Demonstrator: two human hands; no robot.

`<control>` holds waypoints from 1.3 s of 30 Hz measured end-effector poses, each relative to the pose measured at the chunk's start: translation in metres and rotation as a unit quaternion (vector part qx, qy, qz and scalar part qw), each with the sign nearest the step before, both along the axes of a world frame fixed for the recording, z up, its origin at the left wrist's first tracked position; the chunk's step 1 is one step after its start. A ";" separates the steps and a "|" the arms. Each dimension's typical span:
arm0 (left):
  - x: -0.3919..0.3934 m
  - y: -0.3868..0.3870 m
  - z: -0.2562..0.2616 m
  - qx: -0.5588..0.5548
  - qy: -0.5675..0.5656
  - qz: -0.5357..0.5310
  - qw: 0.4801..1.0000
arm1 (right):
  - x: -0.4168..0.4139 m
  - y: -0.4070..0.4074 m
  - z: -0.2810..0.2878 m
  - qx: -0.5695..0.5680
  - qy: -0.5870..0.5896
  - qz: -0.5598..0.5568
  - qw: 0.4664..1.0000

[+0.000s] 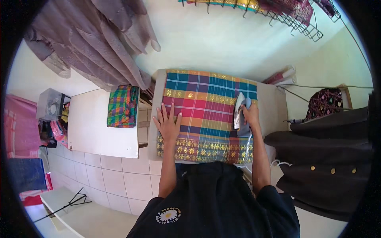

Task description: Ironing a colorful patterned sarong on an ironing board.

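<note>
A checked cloth [193, 113] with gold motifs lies spread over a padded, light-covered ironing surface [269, 104]. My left hand [168, 123] rests flat near the cloth's left edge, fingers apart, holding nothing. At the cloth's right side my right hand [251, 114] grips the handle of an electric iron [238, 114]. The iron is tilted, with part of its shiny soleplate showing on the left; whether its lower edge touches the cloth I cannot tell. Its pale cord [247, 147] runs down from the heel across the cloth towards my body.
Left of the ironing surface, a white table [89, 125] bears a folded green and orange checked cloth [122, 106]. A dark garment with gold buttons [324, 157] hangs at right. Mauve fabric [98, 38] hangs upper left, and a wire rack [285, 22] with cloths is above. Cables [321, 87] cross the right wall.
</note>
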State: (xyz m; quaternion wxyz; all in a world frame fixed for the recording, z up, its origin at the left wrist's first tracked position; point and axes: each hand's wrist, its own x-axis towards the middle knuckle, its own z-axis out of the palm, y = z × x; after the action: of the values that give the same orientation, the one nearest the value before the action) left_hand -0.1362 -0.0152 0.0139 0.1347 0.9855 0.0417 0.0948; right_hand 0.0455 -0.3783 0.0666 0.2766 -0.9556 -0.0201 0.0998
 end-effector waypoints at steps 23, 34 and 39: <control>0.004 0.028 0.001 -0.178 -0.097 0.113 0.973 | -0.094 0.247 0.015 0.048 0.040 0.205 0.977; 0.004 0.023 0.002 -0.036 -0.039 0.155 0.986 | -0.014 0.258 0.014 0.051 -0.053 0.068 0.995; 0.005 0.024 -0.003 -0.009 -0.022 0.223 0.975 | -0.016 0.244 -0.004 0.043 -0.033 0.103 0.993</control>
State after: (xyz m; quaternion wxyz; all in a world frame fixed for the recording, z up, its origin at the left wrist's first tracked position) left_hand -0.1316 0.0085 0.0105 0.1195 0.9478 0.2580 0.1441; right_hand 0.0294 -0.1348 0.0627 0.3046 -0.9385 -0.1314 0.0956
